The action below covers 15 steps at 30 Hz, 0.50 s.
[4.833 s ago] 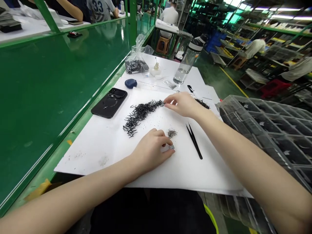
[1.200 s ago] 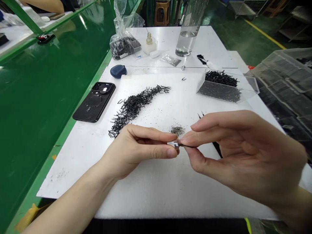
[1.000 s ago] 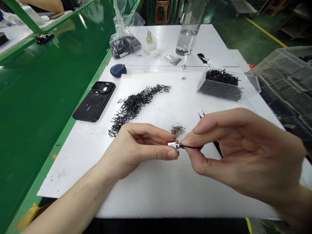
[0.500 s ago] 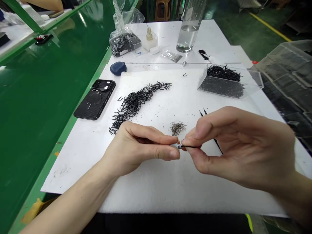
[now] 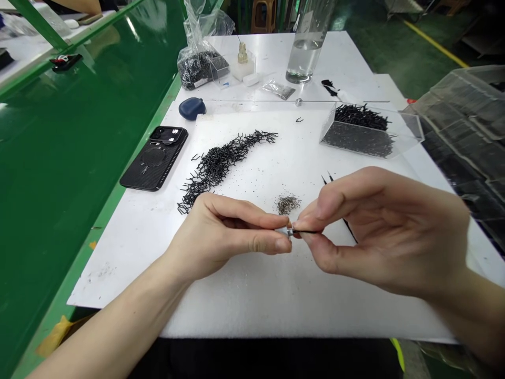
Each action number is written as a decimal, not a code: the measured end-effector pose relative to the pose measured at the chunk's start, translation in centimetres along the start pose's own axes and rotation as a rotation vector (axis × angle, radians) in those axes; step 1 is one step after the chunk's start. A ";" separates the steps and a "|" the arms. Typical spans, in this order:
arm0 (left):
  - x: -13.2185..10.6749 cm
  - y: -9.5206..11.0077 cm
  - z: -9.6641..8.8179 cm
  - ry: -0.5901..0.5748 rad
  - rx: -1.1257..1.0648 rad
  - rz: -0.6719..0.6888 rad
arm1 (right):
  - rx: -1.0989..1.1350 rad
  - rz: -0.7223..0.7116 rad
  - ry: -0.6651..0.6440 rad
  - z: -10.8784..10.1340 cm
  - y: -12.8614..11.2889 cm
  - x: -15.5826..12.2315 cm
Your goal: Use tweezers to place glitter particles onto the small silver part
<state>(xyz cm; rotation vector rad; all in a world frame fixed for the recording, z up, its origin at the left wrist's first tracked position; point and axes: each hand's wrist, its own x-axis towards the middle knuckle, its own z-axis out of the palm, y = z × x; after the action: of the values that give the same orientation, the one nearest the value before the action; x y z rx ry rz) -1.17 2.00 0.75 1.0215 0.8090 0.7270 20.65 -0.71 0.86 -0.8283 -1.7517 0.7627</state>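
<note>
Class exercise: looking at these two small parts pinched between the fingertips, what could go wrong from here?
The left hand pinches a tiny silver part, which meets a thin black wire piece held by the right hand. Either part might slip and drop into the heap of grey granules just beyond. The wire might bend if pressed hard. The left hand also sits close to the loose black wire pieces, so a careless shift could scatter them.

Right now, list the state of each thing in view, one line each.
Left hand, pinching a small metal part
Right hand, pinching a black wire clip, its end at the metal part
Tweezers, lying flat, partly hidden by the right hand
Clear box, holding black clips
Phone, lying back up
Water bottle, partly filled
</note>
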 end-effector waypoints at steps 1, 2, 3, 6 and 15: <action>0.0 -0.1 0.0 0.001 0.002 0.004 | 0.008 -0.020 -0.003 0.0 0.1 0.1; 0.0 -0.1 0.0 0.005 0.004 0.008 | 0.017 -0.041 -0.006 0.0 0.2 0.1; 0.0 -0.1 0.0 0.005 0.004 0.011 | 0.027 -0.059 -0.008 0.0 0.4 0.2; -0.1 -0.1 0.1 -0.009 -0.010 0.015 | 0.042 -0.086 -0.001 -0.2 0.7 0.4; 0.0 -0.1 0.0 -0.058 -0.034 0.019 | 0.041 -0.093 0.023 0.0 0.6 0.2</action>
<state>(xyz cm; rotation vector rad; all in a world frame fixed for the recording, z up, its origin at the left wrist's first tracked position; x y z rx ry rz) -1.11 1.99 0.70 1.0159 0.7351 0.7215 20.69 -0.18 0.51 -0.7205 -1.7361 0.7219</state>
